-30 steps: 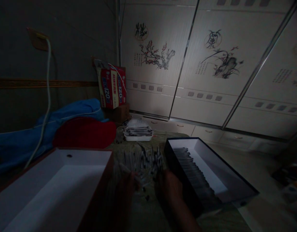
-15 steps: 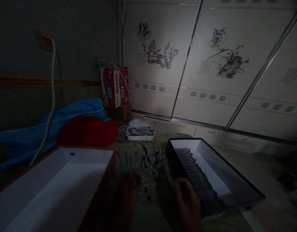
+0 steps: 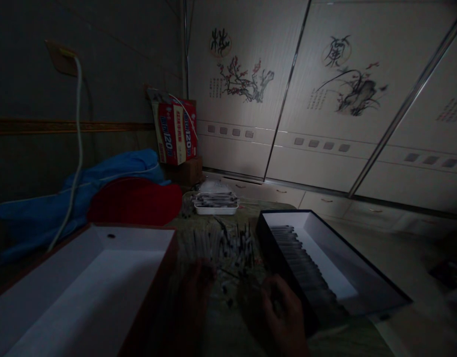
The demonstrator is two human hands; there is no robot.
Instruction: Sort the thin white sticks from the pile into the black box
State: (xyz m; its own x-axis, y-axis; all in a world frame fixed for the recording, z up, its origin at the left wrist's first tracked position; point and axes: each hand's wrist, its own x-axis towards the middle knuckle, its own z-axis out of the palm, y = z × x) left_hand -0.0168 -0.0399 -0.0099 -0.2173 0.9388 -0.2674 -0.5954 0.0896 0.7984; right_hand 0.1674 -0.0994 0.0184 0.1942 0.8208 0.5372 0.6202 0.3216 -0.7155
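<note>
The room is very dim and both hands are dark. My left hand is over the table with its fingers curled together; what lies in them is hard to see. A thin dark pen-like stick runs from near its fingertips towards my right hand. Thumb and forefinger of the right hand pinch a slim piece whose kind is blurred, beside the dark box. Just beyond the hands, many clear and dark pen parts are spread out. Small black pieces lie between the hands.
On the right, a dark-edged box holds a row of dark pens. At left stands a white-lined box with a reddish rim. Behind are a white tray of sticks, a red cloth and a carton.
My right hand has shifted slightly left, towards my left hand. The thin dark stick between the hands now shows more clearly. The view has tilted a little.
</note>
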